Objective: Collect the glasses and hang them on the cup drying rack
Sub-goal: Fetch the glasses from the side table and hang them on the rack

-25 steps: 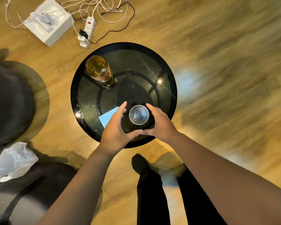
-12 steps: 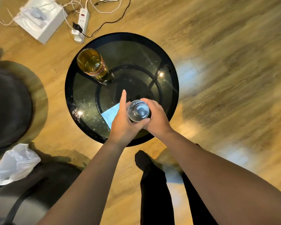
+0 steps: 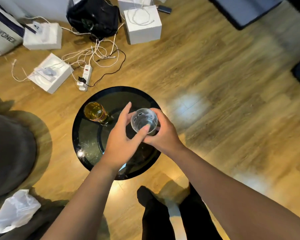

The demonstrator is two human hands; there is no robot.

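Observation:
A clear empty glass (image 3: 144, 121) is held up above the round black glass table (image 3: 87, 141), its mouth facing me. My right hand (image 3: 163, 135) wraps around its right side and bottom. My left hand (image 3: 123, 141) touches its left side, thumb pressed on the near wall, forefinger stretched out past the rim. A second glass (image 3: 94, 111) with amber liquid stands on the table's far left part. No drying rack is in sight.
White boxes (image 3: 49, 75) (image 3: 142, 25), a power strip (image 3: 85, 77) and tangled cables lie on the wooden floor beyond the table. A dark seat (image 3: 9, 153) is at the left, a white plastic bag (image 3: 16, 210) at the lower left. My legs stand below the table.
Both hands closed around the clear glass and lifted it off the table towards me. The view tilted up, so more of the floor and boxes beyond shows.

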